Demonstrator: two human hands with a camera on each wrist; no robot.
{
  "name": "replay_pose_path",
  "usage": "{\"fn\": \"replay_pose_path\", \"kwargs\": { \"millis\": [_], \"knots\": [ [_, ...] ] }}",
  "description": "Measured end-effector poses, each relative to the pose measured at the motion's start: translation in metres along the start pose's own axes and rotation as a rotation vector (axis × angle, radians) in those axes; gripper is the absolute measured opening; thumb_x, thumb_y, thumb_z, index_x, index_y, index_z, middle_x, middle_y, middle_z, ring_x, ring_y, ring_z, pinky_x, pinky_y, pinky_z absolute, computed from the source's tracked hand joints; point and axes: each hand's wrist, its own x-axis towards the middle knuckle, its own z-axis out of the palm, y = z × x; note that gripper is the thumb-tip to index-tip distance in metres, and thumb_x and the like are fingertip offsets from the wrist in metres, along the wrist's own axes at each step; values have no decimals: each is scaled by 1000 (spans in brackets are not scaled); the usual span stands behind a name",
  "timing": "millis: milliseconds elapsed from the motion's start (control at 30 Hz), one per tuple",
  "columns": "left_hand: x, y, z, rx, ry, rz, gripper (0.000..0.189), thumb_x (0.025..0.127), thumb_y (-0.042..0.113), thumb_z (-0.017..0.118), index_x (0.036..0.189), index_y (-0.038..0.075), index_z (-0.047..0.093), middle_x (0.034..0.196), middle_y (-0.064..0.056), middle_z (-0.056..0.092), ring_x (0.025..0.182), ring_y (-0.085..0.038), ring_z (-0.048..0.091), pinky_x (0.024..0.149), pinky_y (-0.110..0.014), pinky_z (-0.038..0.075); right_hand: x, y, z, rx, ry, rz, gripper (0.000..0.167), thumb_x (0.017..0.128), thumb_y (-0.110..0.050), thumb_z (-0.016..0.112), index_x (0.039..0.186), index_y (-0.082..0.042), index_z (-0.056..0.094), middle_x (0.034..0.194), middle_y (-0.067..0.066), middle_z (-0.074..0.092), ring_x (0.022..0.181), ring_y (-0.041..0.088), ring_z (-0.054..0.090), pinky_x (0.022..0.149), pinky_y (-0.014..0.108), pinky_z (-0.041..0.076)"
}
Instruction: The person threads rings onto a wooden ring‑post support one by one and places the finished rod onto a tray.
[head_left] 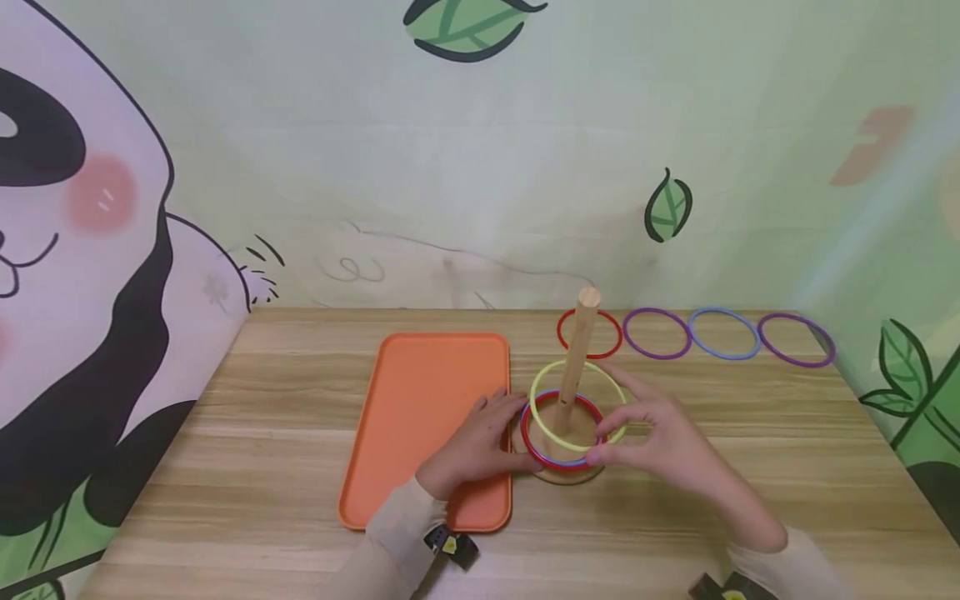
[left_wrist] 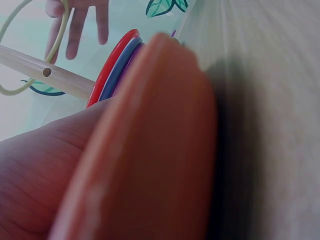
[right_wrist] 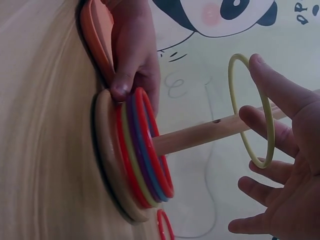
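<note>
A wooden peg (head_left: 578,346) stands upright on a round wooden base (right_wrist: 111,155). Around its foot lies a stack of rings, with a red ring (right_wrist: 144,92) uppermost and blue, purple, yellow and red below. My right hand (head_left: 671,437) pinches a yellow ring (right_wrist: 270,135) between thumb and fingers. That ring encircles the peg, tilted and apart from the stack; its other fingers spread outward. On the left side of the base, my left hand (head_left: 480,437) rests with thumb and fingers extended, touching the base and the stack's edge. Its fingertips are partly hidden in the right wrist view.
An orange tray (head_left: 420,417) lies left of the peg, under the left hand and wrist. Along the table's back edge lie a red ring (head_left: 619,333), a purple ring (head_left: 625,333), a blue ring (head_left: 723,357) and another purple ring (head_left: 795,362). A painted wall rises behind.
</note>
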Motion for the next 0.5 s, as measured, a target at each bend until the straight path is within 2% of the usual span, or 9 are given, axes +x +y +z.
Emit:
{"fn": "replay_pose_path", "kwargs": {
  "millis": [200,500],
  "knots": [
    [0,1,1,-4,0,-7,86,84,43,88,157,19,50,163,-8,46,158,-44,22,127,-61,11,-1,8,8,9,-31,22,20,74,-29,98,84,-23,82,165,14,43,151,48,33,117,73,25],
    [-1,1,0,-15,3,-11,85,84,43,89,156,20,51,162,-5,47,158,-43,22,127,-61,11,-1,15,14,17,-66,37,21,75,-32,97,88,-22,84,165,15,42,152,49,33,117,74,25]
  ]
}}
